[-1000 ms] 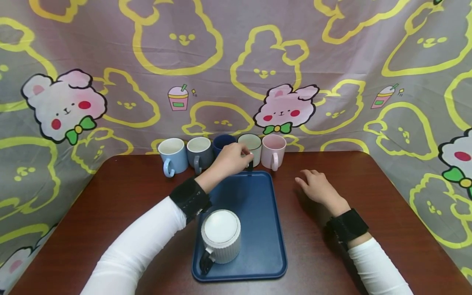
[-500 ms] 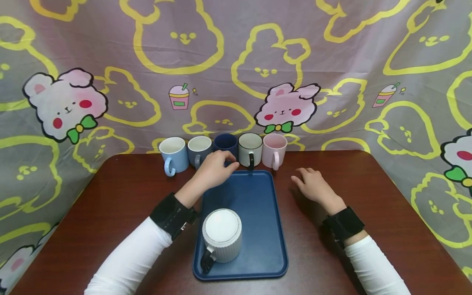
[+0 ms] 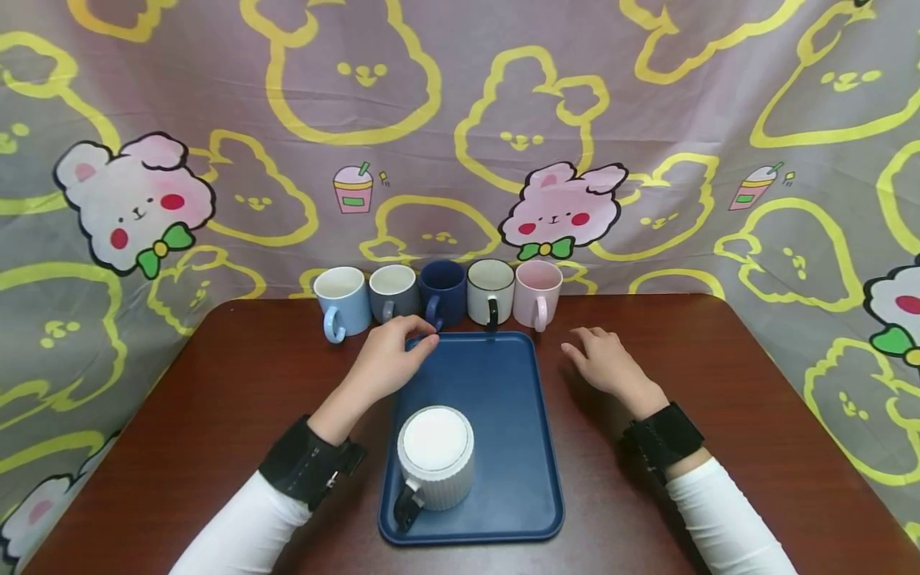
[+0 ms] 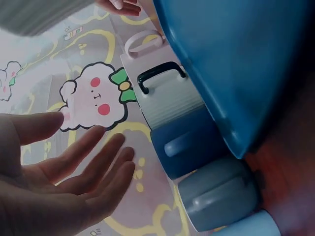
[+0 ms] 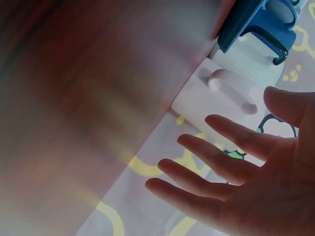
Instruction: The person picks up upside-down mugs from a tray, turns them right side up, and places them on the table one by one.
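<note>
My left hand [image 3: 388, 358] hovers over the upper left corner of the blue tray [image 3: 503, 423], holding nothing, its fingers relaxed in the left wrist view. Just beyond it stand the slate-grey mug [image 3: 395, 294] and the navy mug [image 3: 443, 291]. My right hand [image 3: 606, 363] is over the table right of the tray, fingers spread and holding nothing. The pink mug [image 3: 538, 289] is nearest to it. On the tray's near left part sits a ribbed grey-white mug [image 3: 436, 471], upside down, its black handle toward the near left.
Upright mugs form a row along the table's back edge, handles toward me. A light blue mug [image 3: 343, 305] ends it at the left; a white mug [image 3: 491, 295] with a black handle stands between navy and pink. A patterned cloth [image 3: 431, 120] hangs right behind them.
My left hand has drawn back from the white mug's handle, moving left and nearer, so the navy and white mugs show fully. My right hand has shifted slightly left.
</note>
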Available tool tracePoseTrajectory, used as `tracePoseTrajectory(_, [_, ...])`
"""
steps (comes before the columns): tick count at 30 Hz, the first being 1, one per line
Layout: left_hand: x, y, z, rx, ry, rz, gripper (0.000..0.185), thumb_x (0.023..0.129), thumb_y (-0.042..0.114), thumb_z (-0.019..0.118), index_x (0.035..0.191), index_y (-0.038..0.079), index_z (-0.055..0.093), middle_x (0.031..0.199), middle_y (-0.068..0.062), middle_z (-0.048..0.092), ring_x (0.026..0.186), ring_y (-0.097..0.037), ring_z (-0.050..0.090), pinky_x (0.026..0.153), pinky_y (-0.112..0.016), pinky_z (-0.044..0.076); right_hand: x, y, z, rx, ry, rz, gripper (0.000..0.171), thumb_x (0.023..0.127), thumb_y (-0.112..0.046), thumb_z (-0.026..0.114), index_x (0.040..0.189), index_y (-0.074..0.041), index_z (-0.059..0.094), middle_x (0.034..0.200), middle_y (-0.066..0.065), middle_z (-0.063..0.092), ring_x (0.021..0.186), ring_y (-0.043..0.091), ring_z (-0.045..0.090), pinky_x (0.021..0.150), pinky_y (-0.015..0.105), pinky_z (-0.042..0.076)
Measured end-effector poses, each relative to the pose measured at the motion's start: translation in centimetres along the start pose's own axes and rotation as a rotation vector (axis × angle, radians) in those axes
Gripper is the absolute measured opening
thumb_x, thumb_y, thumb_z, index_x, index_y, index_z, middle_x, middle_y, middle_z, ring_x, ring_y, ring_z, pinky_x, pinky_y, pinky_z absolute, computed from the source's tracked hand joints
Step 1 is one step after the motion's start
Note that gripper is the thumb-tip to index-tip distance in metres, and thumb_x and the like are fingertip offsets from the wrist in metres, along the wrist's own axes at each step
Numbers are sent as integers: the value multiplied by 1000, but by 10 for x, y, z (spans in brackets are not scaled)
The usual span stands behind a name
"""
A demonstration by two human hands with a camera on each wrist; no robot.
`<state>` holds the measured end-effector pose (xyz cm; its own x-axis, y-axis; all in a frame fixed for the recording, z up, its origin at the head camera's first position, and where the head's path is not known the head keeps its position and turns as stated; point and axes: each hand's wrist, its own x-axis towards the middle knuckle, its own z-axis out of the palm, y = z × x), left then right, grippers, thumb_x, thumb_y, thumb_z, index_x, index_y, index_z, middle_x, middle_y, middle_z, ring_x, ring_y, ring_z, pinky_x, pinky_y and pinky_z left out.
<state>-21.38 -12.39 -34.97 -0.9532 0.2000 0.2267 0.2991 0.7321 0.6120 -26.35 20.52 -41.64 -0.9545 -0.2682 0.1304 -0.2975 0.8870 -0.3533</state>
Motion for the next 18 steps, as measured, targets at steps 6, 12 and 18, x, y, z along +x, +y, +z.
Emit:
tracePoseTrajectory(6, [-11, -8, 2, -26, 94, 15, 21, 92, 24, 61, 104, 8, 69, 101, -10, 67, 84, -23, 57, 72, -36, 47, 3, -3, 3, 2, 9, -4, 48, 99, -31, 48, 130, 5, 51, 127, 28, 54, 118, 48, 48, 99, 57, 40])
tracePoseTrajectory(12, [-21, -16, 2, -51, 96, 9, 22, 92, 24, 62, 105, 8, 68, 105, -10, 67, 93, -26, 60, 78, -41, 50, 4, -8, 4, 9, 2, -5, 48, 99, -32, 48, 130, 4, 51, 127, 28, 54, 118, 47, 48, 99, 57, 40])
tracePoseTrajectory(18, [-34, -22, -2, -31, 59, -23, 20, 92, 24, 61, 103, 8, 69, 103, -11, 67, 97, -26, 59, 81, -44, 50, 3, -12, 3, 9, 8, -16, 47, 98, -32, 49, 130, 4, 51, 126, 27, 54, 118, 46, 49, 99, 56, 40])
